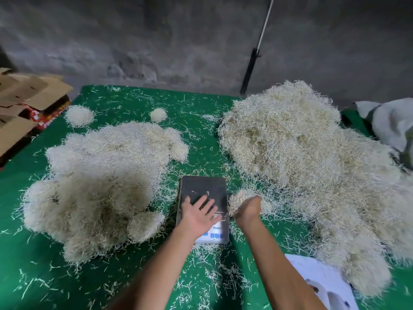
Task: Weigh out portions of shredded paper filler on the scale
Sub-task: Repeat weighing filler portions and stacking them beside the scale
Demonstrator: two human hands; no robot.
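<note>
A flat dark scale [202, 189] with a white display end lies on the green table [33, 276] between two masses of pale shredded paper filler. My left hand [197, 212] is open, fingers spread, flat over the scale's near half. My right hand [248, 209] is closed around a clump of filler [241, 196] just right of the scale. The big loose heap of filler [312, 166] fills the right side. On the left sit several rounded portions of filler [100, 175] bunched together.
Two small filler balls [79, 115] [158, 114] lie at the back left. Cardboard boxes [20, 104] stand off the left edge. A white printed sheet [324, 283] lies near right. A grey sack [388, 121] rests at far right. Loose shreds litter the table.
</note>
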